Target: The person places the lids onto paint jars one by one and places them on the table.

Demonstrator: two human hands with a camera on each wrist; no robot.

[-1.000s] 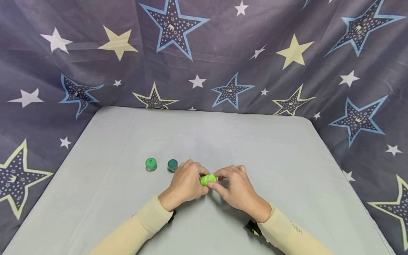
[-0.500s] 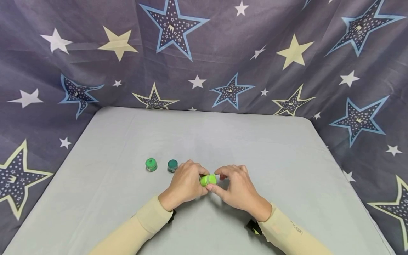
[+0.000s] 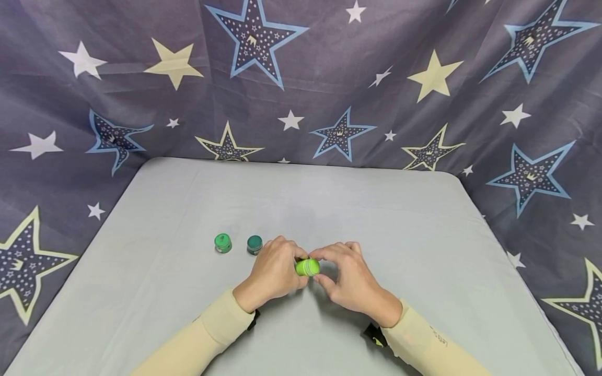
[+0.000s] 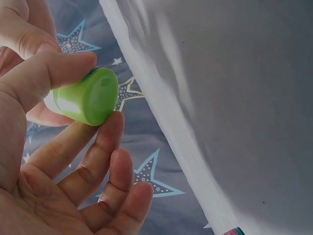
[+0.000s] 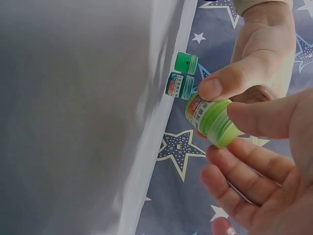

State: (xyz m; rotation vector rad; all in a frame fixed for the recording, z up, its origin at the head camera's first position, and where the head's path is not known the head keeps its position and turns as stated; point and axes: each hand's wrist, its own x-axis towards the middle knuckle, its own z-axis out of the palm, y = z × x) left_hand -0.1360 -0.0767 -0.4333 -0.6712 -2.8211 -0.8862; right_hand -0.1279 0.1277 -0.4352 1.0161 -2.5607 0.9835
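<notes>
A small lime-green paint jar [image 3: 305, 268] with a printed label lies tilted between both hands in the head view. My left hand [image 3: 276, 269] grips its body, with the thumb on one side and fingertips on the other; the jar's base [image 4: 104, 95] faces the left wrist camera. My right hand [image 3: 350, 277] has thumb and forefinger at opposite edges of the lid [image 5: 227, 131], pinching it. The lid sits on the jar. In the right wrist view the right hand's other fingers are loosely bent beside it.
Left of the hands, a teal jar [image 3: 254, 243] and a green jar [image 3: 223, 242] stand upright on the pale grey table [image 3: 376, 209]. The teal one is close to the left hand. A dark star-patterned curtain [image 3: 310, 94] hangs behind the table and along its sides.
The right thumb and forefinger have shifted round the lid: the forefinger came off and returned to its far edge, the thumb slid to its near edge. The left hand stays nearly still.
</notes>
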